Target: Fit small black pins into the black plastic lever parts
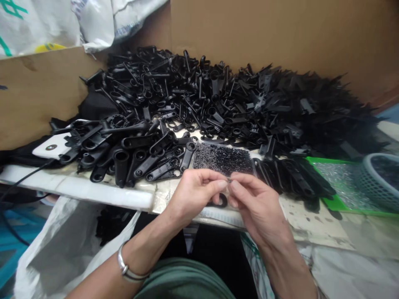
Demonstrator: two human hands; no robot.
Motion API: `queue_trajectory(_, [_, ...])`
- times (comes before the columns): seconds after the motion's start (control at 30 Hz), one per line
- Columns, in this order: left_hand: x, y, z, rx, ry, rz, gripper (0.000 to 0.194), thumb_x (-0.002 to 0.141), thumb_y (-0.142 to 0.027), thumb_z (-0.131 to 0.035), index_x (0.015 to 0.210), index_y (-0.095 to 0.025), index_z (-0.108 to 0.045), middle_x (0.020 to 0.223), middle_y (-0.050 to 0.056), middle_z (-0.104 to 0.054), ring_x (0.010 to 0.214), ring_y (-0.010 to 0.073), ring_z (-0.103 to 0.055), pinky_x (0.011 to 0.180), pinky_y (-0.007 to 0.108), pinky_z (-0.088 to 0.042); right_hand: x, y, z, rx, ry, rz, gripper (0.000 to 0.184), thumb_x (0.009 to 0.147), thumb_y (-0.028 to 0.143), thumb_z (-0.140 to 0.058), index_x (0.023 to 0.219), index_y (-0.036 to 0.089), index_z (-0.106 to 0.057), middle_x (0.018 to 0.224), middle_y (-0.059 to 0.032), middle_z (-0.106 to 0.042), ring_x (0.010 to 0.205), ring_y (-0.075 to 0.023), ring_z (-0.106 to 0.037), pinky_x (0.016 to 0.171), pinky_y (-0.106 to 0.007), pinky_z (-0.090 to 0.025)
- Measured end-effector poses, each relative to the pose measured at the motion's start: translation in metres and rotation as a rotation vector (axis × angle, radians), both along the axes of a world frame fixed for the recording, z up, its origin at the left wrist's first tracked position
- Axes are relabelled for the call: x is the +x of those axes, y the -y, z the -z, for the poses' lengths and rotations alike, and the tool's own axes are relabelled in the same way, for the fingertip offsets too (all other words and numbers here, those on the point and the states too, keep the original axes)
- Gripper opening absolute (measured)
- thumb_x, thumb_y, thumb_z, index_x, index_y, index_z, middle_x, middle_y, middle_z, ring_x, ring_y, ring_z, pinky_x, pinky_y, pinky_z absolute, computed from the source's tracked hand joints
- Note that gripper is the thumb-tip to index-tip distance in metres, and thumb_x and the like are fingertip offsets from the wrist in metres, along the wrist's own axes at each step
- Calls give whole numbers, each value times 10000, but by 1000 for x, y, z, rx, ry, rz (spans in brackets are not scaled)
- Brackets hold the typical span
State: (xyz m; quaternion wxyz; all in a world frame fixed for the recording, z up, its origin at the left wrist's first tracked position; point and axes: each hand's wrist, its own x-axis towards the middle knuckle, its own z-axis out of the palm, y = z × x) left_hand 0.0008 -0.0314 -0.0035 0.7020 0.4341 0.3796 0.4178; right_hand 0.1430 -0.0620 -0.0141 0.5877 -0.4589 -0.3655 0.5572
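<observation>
My left hand and right hand meet at the fingertips, both pinching a tiny dark piece too small to make out. It sits between my thumbs, above the desk. Just below, a black ring-ended part shows partly behind my fingers; small black pins lie just beyond, black plastic levers to the left.

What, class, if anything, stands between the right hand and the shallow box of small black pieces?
Nothing visible does: the box lies just beyond the right hand. The long dark parts lie to the box's right, beside that way. The hands hide the box's near edge.
</observation>
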Motion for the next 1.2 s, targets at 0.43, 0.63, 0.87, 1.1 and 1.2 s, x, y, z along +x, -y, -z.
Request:
queue_trajectory(0.43, [2, -1, -4, 107, -12, -39, 37, 776, -114, -656, 760, -103, -687, 510, -26, -577, 455, 64, -516, 460, 166, -432, -1, 8, -18, 235, 760, 231, 75, 832, 212, -704, 902, 209, -729, 722, -9, -708, 625, -173, -676, 584, -266, -587])
queue_trajectory(0.63, [4, -1, -1, 132, -30, -57, 43, 779, -109, -658, 751, -114, -691, 496, -28, -568, 458, 68, -512, 463, 174, -442, 2, 6, -14, 411, 1084, 224, 78, 885, 260, -647, 921, 227, -708, 782, -13, -712, 656, -181, -682, 644, -315, -584])
queue_trajectory(0.87, [3, -2, 4, 143, -57, -57, 52, 796, -84, -642, 772, -99, -685, 497, -34, -564, 466, 64, -525, 470, 161, -442, 1, 3, -5, 413, 1096, 201, 69, 890, 232, -641, 932, 205, -688, 782, -11, -705, 643, -161, -674, 623, -285, -555])
queue_trajectory(1.1, [-22, 4, 3, 587, -516, -15, 125, 867, -159, -618, 960, -143, -699, 862, 33, -706, 779, 147, -653, 702, 245, -520, 10, 5, -8, 284, 948, 68, 54, 876, 239, -659, 905, 204, -689, 666, 31, -674, 550, -115, -634, 541, -203, -519])
queue_trajectory(1.2, [-37, 17, 6, 936, -870, 27, 154, 878, -146, -604, 1022, -153, -658, 1116, 81, -657, 1027, 221, -608, 895, 338, -489, 20, 9, -4, 224, 964, -3, 58, 867, 249, -655, 871, 210, -699, 594, 44, -640, 507, -116, -605, 495, -203, -489])
